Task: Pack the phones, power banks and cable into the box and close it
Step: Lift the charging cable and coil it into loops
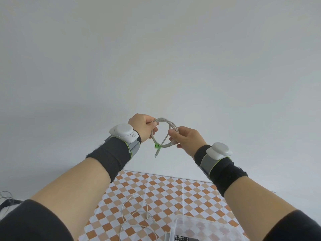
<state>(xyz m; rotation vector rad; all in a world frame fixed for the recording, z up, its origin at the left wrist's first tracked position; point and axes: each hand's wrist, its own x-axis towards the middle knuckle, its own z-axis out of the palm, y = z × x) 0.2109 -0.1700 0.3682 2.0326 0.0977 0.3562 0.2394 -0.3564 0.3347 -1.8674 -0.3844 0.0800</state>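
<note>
Dark sleeves (34,221) fill the bottom corners at 7 and 5 o'clock, and bare forearms rise from them toward the middle. Each wrist carries a black fabric band with a rounded white plastic sensor puck (123,132) strapped on top.

Both hands are raised in front of a plain pale wall (156,58). Between them hangs a grey-white charging cable wound into a round coil (165,134), with a small green clip on it and one plug end dangling straight down at 6 o'clock of the loop. At 9 o'clock of the coil, the left hand (143,126) pinches the strands between curled fingers and thumb. At 3 o'clock, the right hand (186,139) grips the opposite side, fingers curled round the strands.

Far below, an orange-and-white checkered tablecloth (173,190) covers the table. On it, at 6 o'clock of the view, lies a thin white cord in loose loops (135,216). Just beside it at 5 o'clock sits a clear plastic box (199,226), cut off by the bottom edge, with something dark and printed showing inside.
</note>
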